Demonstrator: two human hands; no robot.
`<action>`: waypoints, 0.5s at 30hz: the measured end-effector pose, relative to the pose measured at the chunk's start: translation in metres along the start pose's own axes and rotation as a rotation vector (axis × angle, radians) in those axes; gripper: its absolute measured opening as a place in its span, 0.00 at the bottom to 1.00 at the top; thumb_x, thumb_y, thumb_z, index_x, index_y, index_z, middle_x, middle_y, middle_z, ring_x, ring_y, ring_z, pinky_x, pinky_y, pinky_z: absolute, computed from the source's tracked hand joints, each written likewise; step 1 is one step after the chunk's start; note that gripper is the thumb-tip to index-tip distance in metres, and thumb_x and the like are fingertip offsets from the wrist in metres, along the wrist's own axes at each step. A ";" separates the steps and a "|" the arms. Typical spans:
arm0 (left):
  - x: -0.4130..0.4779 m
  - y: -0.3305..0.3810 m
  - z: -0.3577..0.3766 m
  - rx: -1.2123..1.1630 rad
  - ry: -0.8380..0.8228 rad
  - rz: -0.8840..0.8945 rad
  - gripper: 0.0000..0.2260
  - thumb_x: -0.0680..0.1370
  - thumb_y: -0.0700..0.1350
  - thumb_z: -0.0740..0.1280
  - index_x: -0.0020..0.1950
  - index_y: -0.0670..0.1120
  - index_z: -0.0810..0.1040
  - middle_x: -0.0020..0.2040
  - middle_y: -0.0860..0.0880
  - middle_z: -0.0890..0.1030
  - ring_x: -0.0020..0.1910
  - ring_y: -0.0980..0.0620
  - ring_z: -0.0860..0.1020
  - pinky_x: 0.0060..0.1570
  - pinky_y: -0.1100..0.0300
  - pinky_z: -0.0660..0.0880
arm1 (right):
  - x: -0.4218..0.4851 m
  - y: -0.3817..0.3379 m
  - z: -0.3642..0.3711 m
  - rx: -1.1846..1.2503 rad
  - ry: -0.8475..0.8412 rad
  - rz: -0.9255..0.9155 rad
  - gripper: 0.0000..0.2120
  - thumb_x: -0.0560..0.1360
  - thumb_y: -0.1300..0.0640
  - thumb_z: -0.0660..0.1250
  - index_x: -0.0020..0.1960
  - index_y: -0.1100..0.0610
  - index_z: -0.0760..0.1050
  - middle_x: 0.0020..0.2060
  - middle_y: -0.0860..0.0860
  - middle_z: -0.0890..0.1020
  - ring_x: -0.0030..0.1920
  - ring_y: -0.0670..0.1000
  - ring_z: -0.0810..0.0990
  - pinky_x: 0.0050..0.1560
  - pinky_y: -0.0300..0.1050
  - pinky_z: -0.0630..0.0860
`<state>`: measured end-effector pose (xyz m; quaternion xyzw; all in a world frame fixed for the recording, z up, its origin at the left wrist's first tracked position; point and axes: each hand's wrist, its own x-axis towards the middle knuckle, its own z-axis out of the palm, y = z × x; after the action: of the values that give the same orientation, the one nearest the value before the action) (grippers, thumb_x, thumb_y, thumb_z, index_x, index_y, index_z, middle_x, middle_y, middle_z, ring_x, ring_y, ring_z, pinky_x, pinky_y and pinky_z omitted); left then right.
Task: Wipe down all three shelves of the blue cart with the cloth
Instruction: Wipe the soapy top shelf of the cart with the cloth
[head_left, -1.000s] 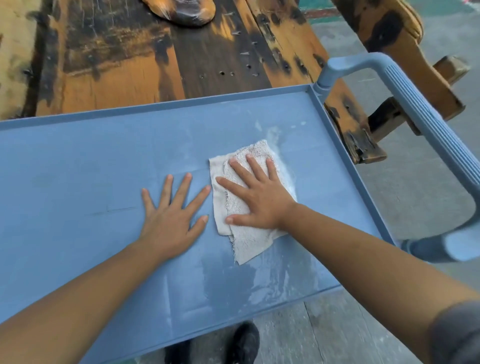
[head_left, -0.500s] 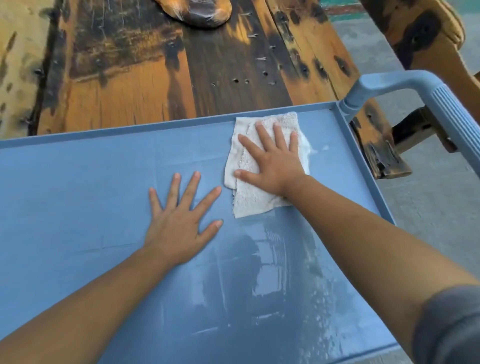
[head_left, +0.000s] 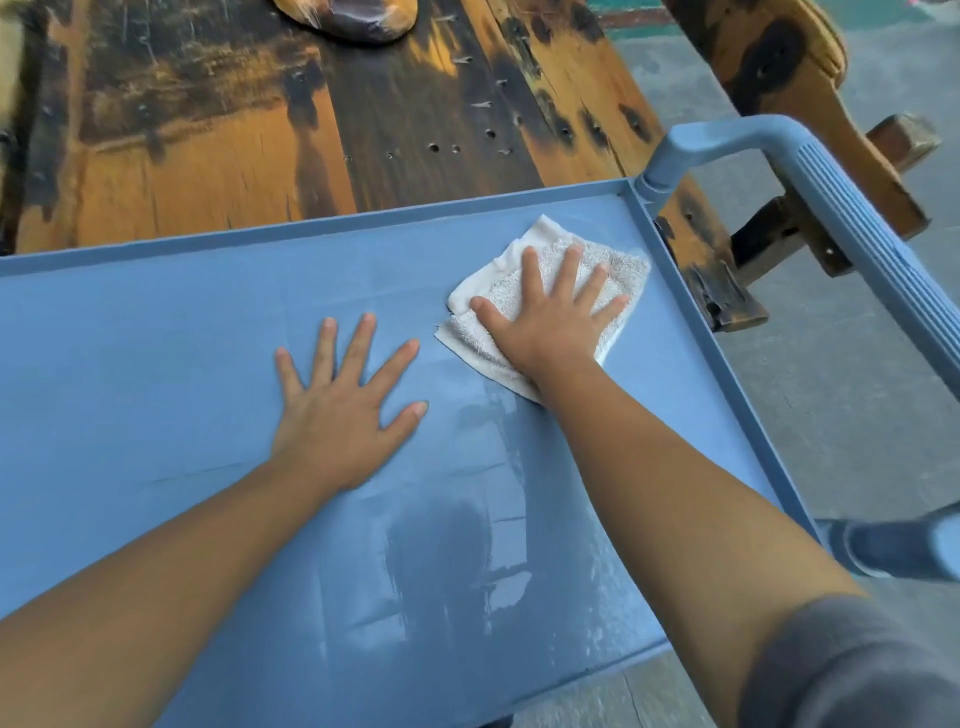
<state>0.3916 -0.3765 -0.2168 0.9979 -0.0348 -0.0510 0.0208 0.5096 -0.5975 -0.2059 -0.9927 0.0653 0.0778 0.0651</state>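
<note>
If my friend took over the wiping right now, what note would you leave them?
Left hand: flat on the top shelf, fingers spread, holding nothing.
Right hand: flat on the cloth, pressing it near the shelf's far right corner, by the cart handle.
Done: wet streaks show on the shelf's near right part.
Left: the dry-looking left side, then the two lower shelves, out of view.

Plain mid-blue across the cart shelf, with paler streaky smears toward its front. Off-white looped weave on the cloth. Ribbed blue on the handle. Orange-brown blotched black on the desk. Grey on the sleeve.
</note>
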 end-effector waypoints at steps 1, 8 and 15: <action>0.001 0.000 0.000 -0.008 -0.002 -0.003 0.31 0.76 0.72 0.40 0.78 0.67 0.45 0.82 0.52 0.45 0.80 0.40 0.42 0.69 0.26 0.47 | -0.012 0.004 0.002 -0.005 -0.005 0.004 0.48 0.67 0.20 0.41 0.81 0.42 0.43 0.81 0.57 0.40 0.78 0.69 0.36 0.69 0.77 0.35; 0.001 0.001 -0.002 -0.008 -0.015 -0.010 0.29 0.77 0.71 0.41 0.78 0.67 0.45 0.82 0.53 0.44 0.80 0.42 0.42 0.70 0.27 0.47 | -0.105 0.037 0.020 -0.052 0.013 0.001 0.47 0.67 0.20 0.39 0.80 0.43 0.41 0.81 0.57 0.39 0.78 0.69 0.35 0.70 0.77 0.36; -0.015 0.027 -0.013 -0.019 -0.087 0.017 0.27 0.83 0.61 0.45 0.81 0.55 0.47 0.82 0.50 0.45 0.80 0.43 0.45 0.71 0.29 0.52 | -0.171 0.053 0.021 -0.091 -0.038 -0.050 0.47 0.68 0.21 0.39 0.81 0.44 0.39 0.81 0.57 0.37 0.78 0.69 0.35 0.70 0.77 0.36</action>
<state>0.3758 -0.4023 -0.2012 0.9941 -0.0436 -0.0946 0.0291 0.3314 -0.6266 -0.2045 -0.9943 0.0356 0.0979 0.0229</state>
